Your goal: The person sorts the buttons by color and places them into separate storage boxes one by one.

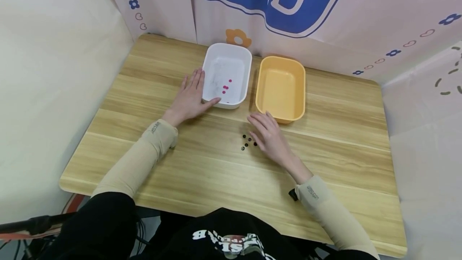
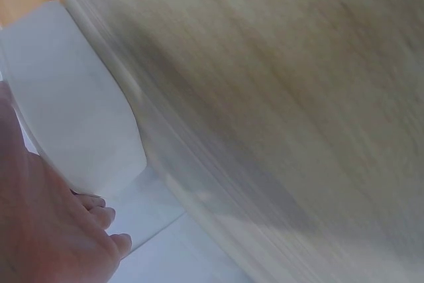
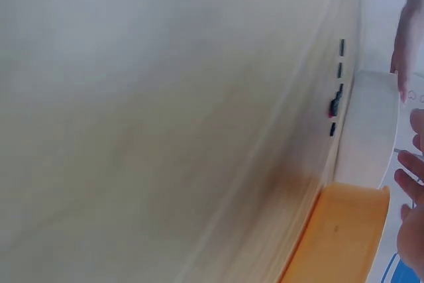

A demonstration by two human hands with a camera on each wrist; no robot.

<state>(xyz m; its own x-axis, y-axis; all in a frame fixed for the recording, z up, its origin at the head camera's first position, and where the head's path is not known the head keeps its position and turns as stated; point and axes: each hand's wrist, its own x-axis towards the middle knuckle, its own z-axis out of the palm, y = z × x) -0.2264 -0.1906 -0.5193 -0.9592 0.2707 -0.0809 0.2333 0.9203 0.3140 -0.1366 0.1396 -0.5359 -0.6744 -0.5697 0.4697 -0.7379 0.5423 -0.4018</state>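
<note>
My left hand rests against a white plastic tub, fingers extended along its left side and thumb at the near rim. Inside the tub lie several small round pink pieces. Several small round black pieces are scattered on the table in front of the tubs; their exact kind is too small to tell. Just right of them hovers my right hand, its fingers loosely bent with nothing visible between them. In the right wrist view, that hand's fingers show at the right edge.
A yellow tub stands to the right of the white one, beyond my right hand. Both are on a wood-grain table, near its back edge. A printed cloth hangs behind them, and pale side walls flank the table.
</note>
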